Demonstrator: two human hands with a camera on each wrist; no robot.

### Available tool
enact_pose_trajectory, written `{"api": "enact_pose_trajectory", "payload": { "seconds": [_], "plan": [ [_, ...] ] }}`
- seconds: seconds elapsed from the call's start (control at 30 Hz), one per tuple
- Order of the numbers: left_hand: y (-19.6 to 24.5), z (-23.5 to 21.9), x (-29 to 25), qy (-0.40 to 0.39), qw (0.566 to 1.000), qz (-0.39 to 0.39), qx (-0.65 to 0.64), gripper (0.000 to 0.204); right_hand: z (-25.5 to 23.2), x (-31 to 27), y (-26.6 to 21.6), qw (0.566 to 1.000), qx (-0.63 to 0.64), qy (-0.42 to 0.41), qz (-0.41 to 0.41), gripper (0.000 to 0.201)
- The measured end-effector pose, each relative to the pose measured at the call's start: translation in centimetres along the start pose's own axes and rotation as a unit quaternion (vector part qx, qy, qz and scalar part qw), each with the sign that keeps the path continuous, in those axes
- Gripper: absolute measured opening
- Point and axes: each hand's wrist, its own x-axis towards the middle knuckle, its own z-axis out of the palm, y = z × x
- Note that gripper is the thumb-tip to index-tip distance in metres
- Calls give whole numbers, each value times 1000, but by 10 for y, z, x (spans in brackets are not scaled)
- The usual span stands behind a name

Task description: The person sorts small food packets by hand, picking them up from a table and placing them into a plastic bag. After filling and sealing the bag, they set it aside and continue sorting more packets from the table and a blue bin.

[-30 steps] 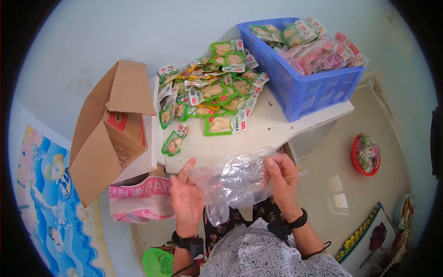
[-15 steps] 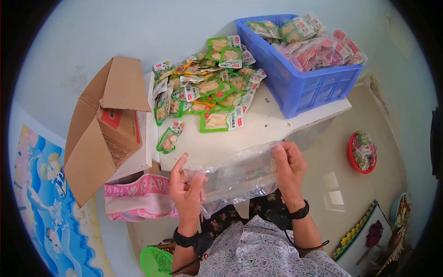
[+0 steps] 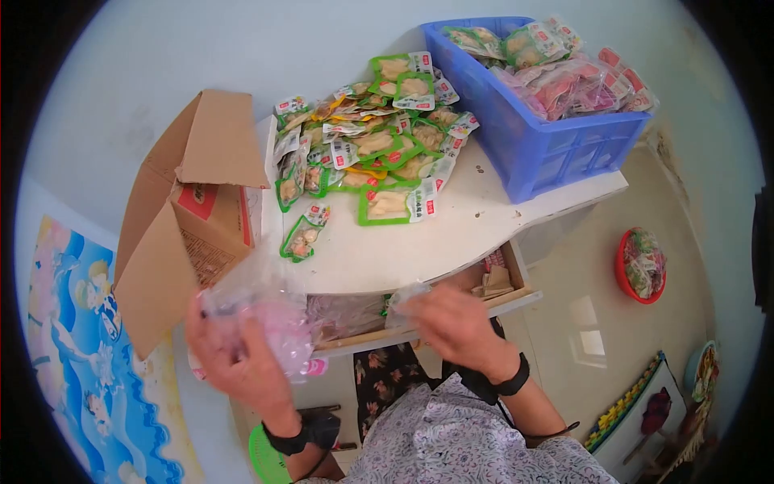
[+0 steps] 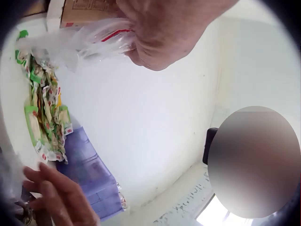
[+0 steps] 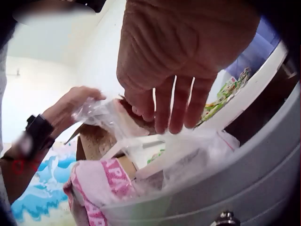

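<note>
My left hand (image 3: pixel 242 367) grips a clear plastic bag (image 3: pixel 262 310), held up left of the drawer and in front of the towel. In the left wrist view the crumpled bag (image 4: pixel 96 40) trails from the curled fingers. Above the open drawer (image 3: pixel 427 315) is my right hand (image 3: pixel 463 327). Its fingers (image 5: pixel 178 106) hang fairly straight with gaps between them in the right wrist view, fingertips right at some clear film. More thin plastic lies inside the drawer. Green-edged food packets (image 3: pixel 379 149) are heaped on the white table (image 3: pixel 403 258) behind.
A blue crate (image 3: pixel 556 153) full of packets stands at the table's back right. On the left is an open cardboard box (image 3: pixel 218 145). A pink towel (image 5: pixel 103 176) hangs beside the drawer. On the floor sit a red basin (image 3: pixel 625 270) with packets and a green basket (image 3: pixel 266 460).
Both hands spread the bag between them earlier. The left hand has carried it leftward, and the right hand has shifted left over the drawer, which now shows.
</note>
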Motion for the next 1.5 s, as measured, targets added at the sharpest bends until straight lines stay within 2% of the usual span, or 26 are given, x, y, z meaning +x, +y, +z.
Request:
{"api": "enact_pose_trajectory", "payload": {
  "seconds": [0.1, 0.13, 0.2, 0.3, 0.4, 0.43, 0.5, 0.63, 0.73, 0.83, 0.93, 1.0, 1.2, 1.33, 1.37, 1.47, 1.5],
  "plan": [
    [-1, 28, -11, -119, 992, -42, 6, 61, 27, -9, 0, 996, -8, -86, 21, 22],
    [-5, 42, -12, -153, 987, -51, 5, 63, 30, -12, 5, 992, -48, -101, 53, 23],
    [-14, 67, -16, -230, 970, -74, -41, 67, 33, -19, 13, 976, -126, -132, 117, 26],
    [-14, 98, -25, -333, 926, -120, -128, 74, 24, -20, 26, 963, -171, -166, 130, 22],
    [-11, 119, -33, -399, 885, -154, -182, 81, 12, -12, 22, 989, -104, -16, 108, 18],
    [-12, 124, -36, -418, 873, -162, -193, 84, 9, -10, 20, 989, -71, 13, 132, 16],
    [-26, 130, -44, -413, 872, -163, -204, 79, 5, -5, 16, 981, -9, 76, 180, 13],
    [-47, 134, -52, -416, 875, -152, -194, 60, 7, -2, 21, 971, 21, 108, 214, 14],
    [-38, 128, -56, -429, 894, -77, -104, 45, 15, 4, 20, 967, 49, 114, 224, 13],
    [-41, 134, -58, -395, 914, 43, -77, 38, 15, 12, 23, 970, 32, 110, 213, 13],
    [-43, 136, -54, -407, 908, 58, -77, 33, 9, 21, 25, 970, 4, 103, 219, 13],
    [-47, 135, -51, -419, 901, 35, -110, 25, 3, 26, 31, 969, -3, 108, 222, 12],
    [-64, 133, -48, -428, 889, 9, -159, 13, -18, 63, 67, 966, -135, 95, 197, 18],
    [-68, 134, -49, -422, 889, -9, -175, 11, -4, 89, 91, 942, -256, 81, 200, 44],
    [-70, 134, -50, -418, 891, -8, -178, 11, -1, 98, 91, 930, -280, 44, 236, 65],
    [-71, 136, -51, -408, 894, -3, -186, 11, 13, 107, 88, 927, -291, 33, 234, 75],
    [-70, 134, -50, -405, 895, 1, -189, 10, 16, 107, 91, 936, -229, 49, 264, 76]
  ]
}}
